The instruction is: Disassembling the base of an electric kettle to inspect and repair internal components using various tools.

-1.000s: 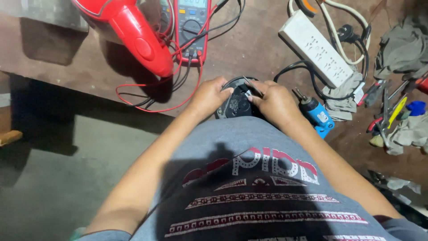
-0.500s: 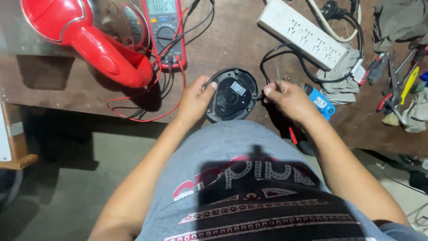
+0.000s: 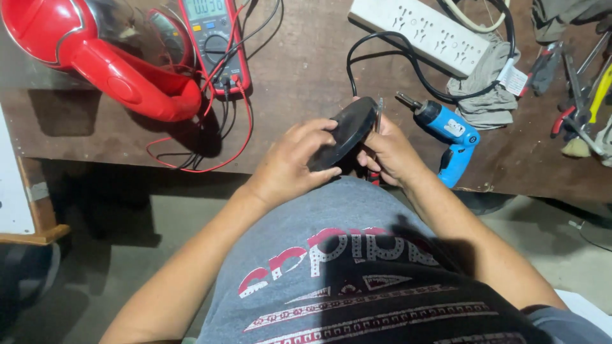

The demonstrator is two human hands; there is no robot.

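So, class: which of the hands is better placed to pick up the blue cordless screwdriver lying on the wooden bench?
Right hand, probably: the blue cordless screwdriver lies just beside it, while the left hand grips the round black plastic base.

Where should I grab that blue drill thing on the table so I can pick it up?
Probably by the handle of the blue electric screwdriver. It lies flat on the table, handle pointing toward the near edge, metal bit pointing away to the left. Come from the near side and wrap fingers round the handle, clear of the tip and the black cord.
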